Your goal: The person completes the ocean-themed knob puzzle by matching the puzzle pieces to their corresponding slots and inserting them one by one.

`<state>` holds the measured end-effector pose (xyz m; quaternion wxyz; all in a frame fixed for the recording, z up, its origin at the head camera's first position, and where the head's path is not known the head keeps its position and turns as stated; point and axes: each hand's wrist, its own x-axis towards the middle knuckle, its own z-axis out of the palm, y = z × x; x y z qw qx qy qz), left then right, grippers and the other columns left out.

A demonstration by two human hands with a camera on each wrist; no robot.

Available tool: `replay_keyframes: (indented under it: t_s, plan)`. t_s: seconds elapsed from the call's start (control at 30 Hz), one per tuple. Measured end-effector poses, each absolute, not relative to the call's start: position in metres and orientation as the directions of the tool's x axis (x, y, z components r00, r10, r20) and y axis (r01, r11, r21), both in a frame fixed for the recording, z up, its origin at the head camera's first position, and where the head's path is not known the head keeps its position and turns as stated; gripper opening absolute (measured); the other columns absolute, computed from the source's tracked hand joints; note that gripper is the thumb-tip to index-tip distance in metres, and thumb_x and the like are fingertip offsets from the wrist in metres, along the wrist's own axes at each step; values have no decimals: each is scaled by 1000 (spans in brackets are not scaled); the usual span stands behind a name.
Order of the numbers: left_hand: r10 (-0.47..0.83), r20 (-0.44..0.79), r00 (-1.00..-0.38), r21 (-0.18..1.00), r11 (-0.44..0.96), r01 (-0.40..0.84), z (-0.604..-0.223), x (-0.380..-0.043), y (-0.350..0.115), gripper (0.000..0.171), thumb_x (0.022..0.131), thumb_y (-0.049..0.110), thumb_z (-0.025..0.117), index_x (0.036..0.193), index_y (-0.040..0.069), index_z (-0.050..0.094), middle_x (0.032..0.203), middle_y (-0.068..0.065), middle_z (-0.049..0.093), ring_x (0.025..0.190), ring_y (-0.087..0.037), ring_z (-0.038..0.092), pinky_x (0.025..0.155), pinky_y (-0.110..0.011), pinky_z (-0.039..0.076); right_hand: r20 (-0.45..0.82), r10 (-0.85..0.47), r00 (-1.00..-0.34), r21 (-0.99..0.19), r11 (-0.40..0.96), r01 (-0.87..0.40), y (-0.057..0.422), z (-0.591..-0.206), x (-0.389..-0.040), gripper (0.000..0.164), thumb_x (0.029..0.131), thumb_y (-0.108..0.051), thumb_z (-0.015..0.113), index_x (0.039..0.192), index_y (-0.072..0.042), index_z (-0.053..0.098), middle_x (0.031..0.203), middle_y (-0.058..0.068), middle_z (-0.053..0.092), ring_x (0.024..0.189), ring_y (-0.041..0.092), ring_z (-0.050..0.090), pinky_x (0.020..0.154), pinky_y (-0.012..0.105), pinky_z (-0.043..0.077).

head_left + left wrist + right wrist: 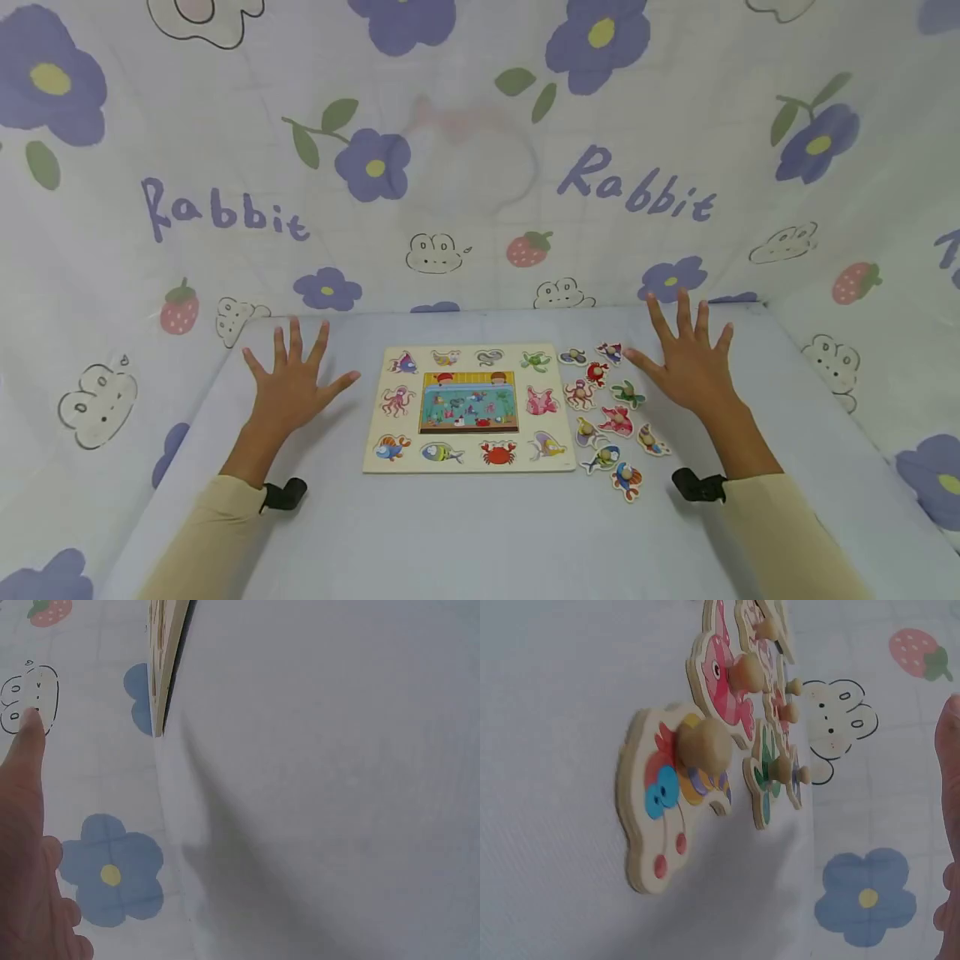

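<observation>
My left hand (288,396) is held with fingers spread, left of a wooden puzzle board (378,417) with sea-animal pictures round a central aquarium scene. Its thumb points toward the board's left edge; nothing is in its grasp. On the other side my right hand (693,367) also spreads its fingers and holds nothing. Between it and the board lie several knobbed puzzle pieces, among them a pink fish piece (617,421), a red crab piece (597,373) and a green turtle piece (627,394). The right thumb overlaps the area beside a purple fish piece (610,353) in the head view.
A white-covered table (480,533) carries everything. Behind it hangs a curtain (480,192) printed with flowers, rabbits and strawberries. Nearest the table's front are a blue-and-orange fish piece (627,481) and a striped fish piece (602,458). Black wrist cameras (285,493) sit at both cuffs.
</observation>
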<state>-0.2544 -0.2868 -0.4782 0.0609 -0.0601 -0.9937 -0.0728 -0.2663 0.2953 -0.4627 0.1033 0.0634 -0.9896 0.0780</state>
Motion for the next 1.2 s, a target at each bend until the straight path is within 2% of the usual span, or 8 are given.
replay_keyframes:
  t_s: [0.27, 0.53, 0.7, 0.83, 0.97, 1.1, 1.2]
  plan:
    - [175, 37, -984, 173, 969, 179, -494, -249, -272, 96, 91, 76, 50, 165, 26, 15, 166, -29, 6, 151, -53, 9, 103, -84, -8, 147, -95, -985, -229, 965, -127, 295, -474, -252, 94, 97, -72, 42, 164, -27, -6, 165, 21, -21, 148, 52, -18, 104, 82, -11]
    - [274, -97, -957, 251, 937, 243, -504, -244, -253, 84, 93, 66, 59, 161, 26, 31, 163, -31, 18, 149, -54, 17, 103, -86, 4, 53, -73, -996, -327, 941, -86, 299, -489, -236, 91, 100, -64, 44, 164, -23, -5, 164, 29, -16, 146, 58, -14, 103, 85, -1]
    - [326, -155, -932, 310, 912, 268, -511, -242, -247, 82, 92, 64, 62, 159, 26, 35, 163, -31, 20, 150, -52, 15, 105, -84, 7, 3, -73, -997, -370, 927, -69, 305, -498, -227, 89, 101, -63, 43, 164, -19, -2, 164, 32, -13, 146, 59, -11, 103, 85, -1]
    - [355, -152, -922, 334, 897, 290, -511, -240, -244, 82, 92, 63, 64, 159, 25, 36, 164, -31, 17, 150, -52, 12, 106, -83, 7, -10, -82, -997, -380, 922, -72, 309, -501, -227, 89, 101, -66, 39, 164, -17, -1, 164, 33, -9, 147, 59, -7, 105, 84, 0]
    - [348, -124, -929, 365, 887, 284, -512, -241, -248, 82, 91, 61, 66, 159, 24, 36, 164, -31, 12, 151, -53, 7, 106, -83, 2, 9, -109, -994, -410, 906, -103, 307, -497, -235, 84, 103, -62, 41, 164, -12, 11, 165, 31, 3, 148, 56, 7, 110, 78, 10]
    - [345, -115, -932, 381, 882, 279, -516, -243, -254, 84, 91, 61, 65, 160, 25, 34, 166, -29, 6, 152, -52, 3, 106, -82, -5, 35, -116, -993, -447, 886, -119, 303, -492, -239, 75, 104, -54, 49, 158, -4, 32, 161, 29, 26, 146, 53, 25, 112, 70, 24]
    - [355, -130, -926, 385, 879, 283, -519, -244, -256, 85, 91, 63, 63, 161, 26, 31, 167, -27, 2, 152, -50, -1, 107, -80, -9, 62, -120, -991, -475, 870, -135, 303, -493, -236, 62, 104, -42, 58, 149, 0, 48, 153, 28, 43, 141, 50, 37, 112, 65, 31]
